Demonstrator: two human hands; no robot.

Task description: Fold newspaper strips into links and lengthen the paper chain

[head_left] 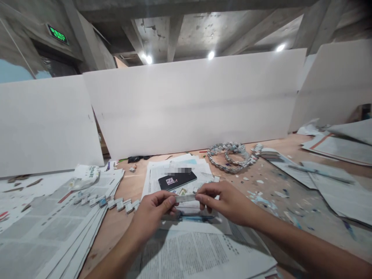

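A narrow folded strip of printed paper [185,198] is stretched level between my two hands. My left hand [157,207] pinches its left end between thumb and fingers. At the other end, my right hand [216,197] grips it the same way. Just beyond the strip lies a dark phone-like object [178,179] with pink lettering, resting on white sheets [151,176]. Small folded paper pieces sit behind the strip, partly hidden by my fingers. Below my hands are blue pens [194,218] on paper. A zigzag chain of folded paper [119,204] runs out left of my left hand.
A coiled woven paper chain [213,164] lies at the back right. Newspapers [72,217] are stacked at left, with a crumpled white wrapper [85,175]. More paper [343,186] and scattered scraps [263,199] cover the right side. White panels [197,108] stand along the back edge.
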